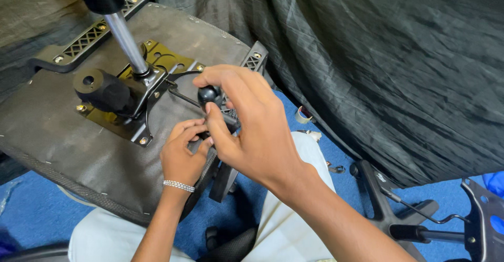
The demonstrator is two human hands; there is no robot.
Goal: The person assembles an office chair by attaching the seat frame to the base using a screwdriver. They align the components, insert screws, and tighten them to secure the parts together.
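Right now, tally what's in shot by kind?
Hands: 2, left hand, right hand
Upturned chair seat: 1
Gas lift cylinder: 1
Black knob: 1
Bracelet: 1
Tape roll: 1
Total: 7

Black knob, yellowish mounting plate (bolted), blue floor, dark grey wrinkled cloth.
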